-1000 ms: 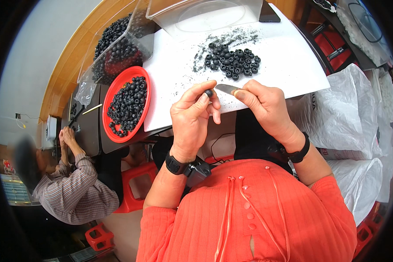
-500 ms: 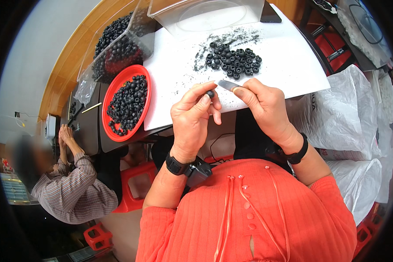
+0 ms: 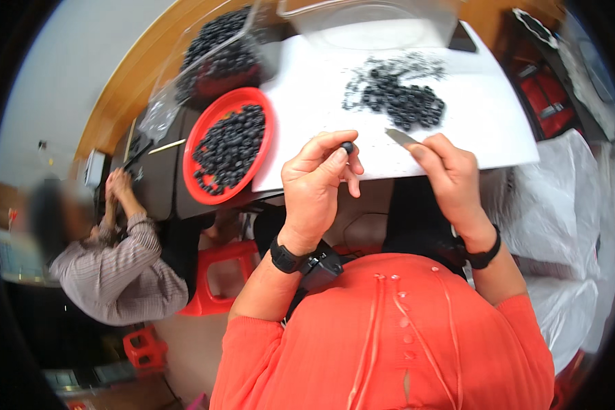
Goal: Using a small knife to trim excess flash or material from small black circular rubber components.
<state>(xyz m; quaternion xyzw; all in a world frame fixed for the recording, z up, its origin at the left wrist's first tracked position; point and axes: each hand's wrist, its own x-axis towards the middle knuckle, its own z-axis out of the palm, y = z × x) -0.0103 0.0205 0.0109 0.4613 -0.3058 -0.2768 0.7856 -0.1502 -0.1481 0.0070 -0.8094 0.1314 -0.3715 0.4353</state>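
Between the thumb and fingers of my left hand (image 3: pixel 320 174) is one small round black bead-like piece (image 3: pixel 348 147). My right hand (image 3: pixel 449 174) grips a short knife (image 3: pixel 401 137), its grey blade pointing left toward the piece, with a gap between them. Both hands are over the near edge of a white board (image 3: pixel 314 89). Beyond the knife lies a pile of black pieces (image 3: pixel 417 106), several showing round holes, with dark shavings (image 3: pixel 406 67) scattered behind it. Left of my left hand, a red plate (image 3: pixel 269 126) holds many more of these pieces.
A clear bin (image 3: pixel 256 41) of black pieces stands behind the plate, and another clear bin (image 3: pixel 369 27) at the back. White plastic bags (image 3: pixel 553 198) fill the right side. A person in a striped shirt (image 3: pixel 119 273) sits at the left, near a red stool (image 3: pixel 219 301).
The view has shifted, so the scene sits further right. The knife has drawn away from the piece in my left hand, widening the gap between my hands.
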